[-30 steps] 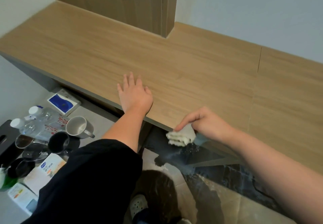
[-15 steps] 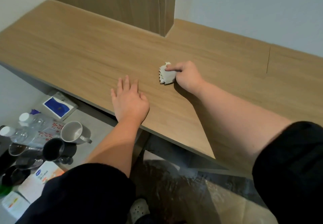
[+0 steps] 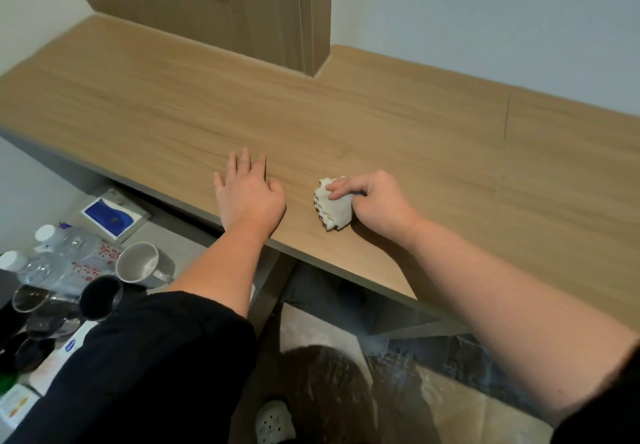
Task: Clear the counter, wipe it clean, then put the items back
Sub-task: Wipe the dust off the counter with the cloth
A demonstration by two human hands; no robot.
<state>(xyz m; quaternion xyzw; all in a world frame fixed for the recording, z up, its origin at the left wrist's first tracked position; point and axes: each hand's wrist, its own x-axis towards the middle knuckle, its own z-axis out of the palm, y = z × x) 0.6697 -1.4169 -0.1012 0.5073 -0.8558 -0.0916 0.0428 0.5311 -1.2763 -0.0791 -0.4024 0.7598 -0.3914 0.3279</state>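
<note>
While curled fingers (image 3: 341,190) press it, the cloth (image 3: 331,208) lies beneath them.

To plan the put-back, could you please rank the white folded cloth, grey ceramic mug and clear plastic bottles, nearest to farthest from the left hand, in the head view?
1. White folded cloth, just right of the left hand.
2. Grey ceramic mug, down at lower left.
3. Clear plastic bottles, farthest left.
</note>
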